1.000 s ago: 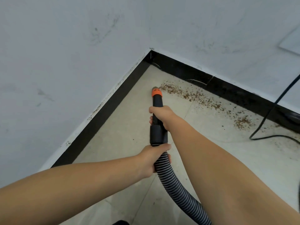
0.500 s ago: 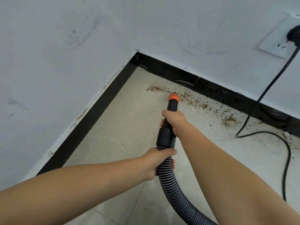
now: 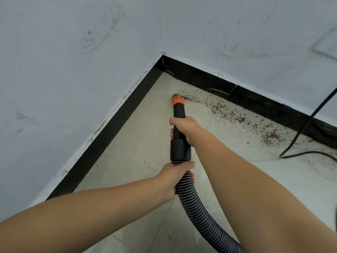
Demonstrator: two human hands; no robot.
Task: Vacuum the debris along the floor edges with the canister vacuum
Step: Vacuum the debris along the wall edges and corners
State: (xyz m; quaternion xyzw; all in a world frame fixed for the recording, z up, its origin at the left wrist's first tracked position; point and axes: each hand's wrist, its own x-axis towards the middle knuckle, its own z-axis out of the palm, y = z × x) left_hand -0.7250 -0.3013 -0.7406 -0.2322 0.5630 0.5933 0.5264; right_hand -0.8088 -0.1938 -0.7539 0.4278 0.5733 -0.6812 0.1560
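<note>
Crumbs [image 3: 229, 112] lie in a brown line on the floor [image 3: 131, 152], close to the black baseboard [image 3: 255, 99]. The nozzle [image 3: 178, 101] has an orange tip and points at the near end of that line, by the corner. The right hand [image 3: 184, 128] grips the black tube. The left hand [image 3: 175, 178] grips the hose [image 3: 204, 220] just below it. A cord [image 3: 310, 121] trails at the right.
</note>
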